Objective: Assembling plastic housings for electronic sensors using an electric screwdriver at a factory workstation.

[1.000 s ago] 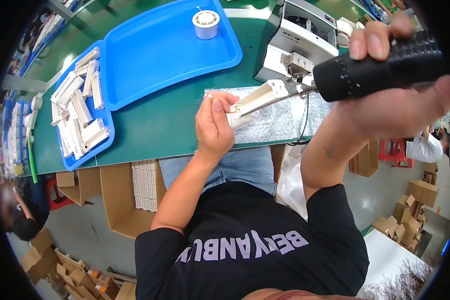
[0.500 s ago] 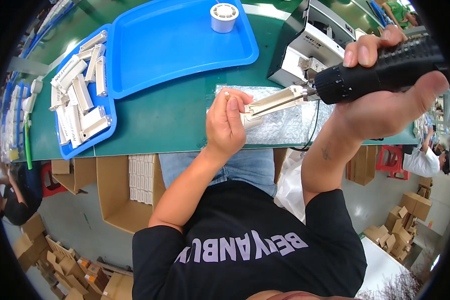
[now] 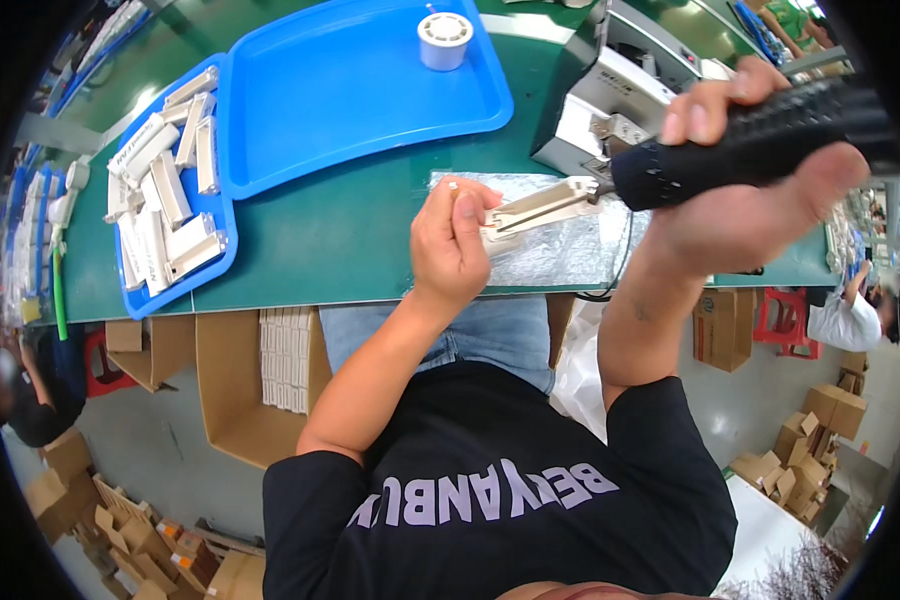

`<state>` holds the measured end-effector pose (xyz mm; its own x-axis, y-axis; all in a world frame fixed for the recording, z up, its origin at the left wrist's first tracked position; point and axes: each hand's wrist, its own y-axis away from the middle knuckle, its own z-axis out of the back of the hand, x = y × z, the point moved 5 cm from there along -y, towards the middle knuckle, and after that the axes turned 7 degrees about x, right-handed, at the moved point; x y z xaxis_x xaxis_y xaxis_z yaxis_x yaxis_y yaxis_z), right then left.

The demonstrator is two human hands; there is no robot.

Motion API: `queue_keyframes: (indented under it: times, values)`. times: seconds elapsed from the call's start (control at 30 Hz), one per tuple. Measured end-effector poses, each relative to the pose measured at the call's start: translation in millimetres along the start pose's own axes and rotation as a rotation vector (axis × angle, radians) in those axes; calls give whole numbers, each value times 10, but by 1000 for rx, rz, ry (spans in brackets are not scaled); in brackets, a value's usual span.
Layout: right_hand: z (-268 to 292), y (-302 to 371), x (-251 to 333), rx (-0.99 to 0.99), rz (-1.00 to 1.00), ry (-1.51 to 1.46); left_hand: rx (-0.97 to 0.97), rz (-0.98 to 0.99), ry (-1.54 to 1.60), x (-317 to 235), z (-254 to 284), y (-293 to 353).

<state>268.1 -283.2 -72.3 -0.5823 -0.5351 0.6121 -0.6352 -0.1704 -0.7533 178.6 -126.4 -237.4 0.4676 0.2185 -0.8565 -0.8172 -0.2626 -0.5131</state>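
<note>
My left hand [image 3: 450, 235] is closed around the near end of a long, open white plastic housing [image 3: 566, 196] above the table. In my right hand [image 3: 715, 235] is a black electric screwdriver [image 3: 740, 150], held sideways with its nose pointing left. Its thin dark bit [image 3: 542, 213] runs lengthwise over the housing toward my left fingers. Where the tip ends is too small to make out. A sheet of clear bubble wrap [image 3: 540, 262] lies beneath the housing on the green table [image 3: 320, 245].
A black-and-white metal machine [image 3: 620, 85] stands just beyond the screwdriver. A large blue tray [image 3: 340, 140] holds a round white fan part [image 3: 444, 42]. Left of it, a smaller blue tray [image 3: 192, 278] carries several white housings [image 3: 168, 190]. Below the table sits an open cardboard box [image 3: 240, 425].
The screwdriver and my right hand have shifted slightly left, bringing the tool's nose closer to the housing's far end. My left hand keeps its grip nearly in place.
</note>
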Motion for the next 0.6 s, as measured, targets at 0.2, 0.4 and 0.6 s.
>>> queue_keyframes:
  times: [0.2,0.4,0.6]
  values:
    - [58,-243,333,378,-185,-507,-26,59,21,59,79,76]
    - [206,-450,494,-71,290,575,11,75,96,53,8,55]
    - [13,-635,108,-100,412,564,14,81,76,29,30,40]
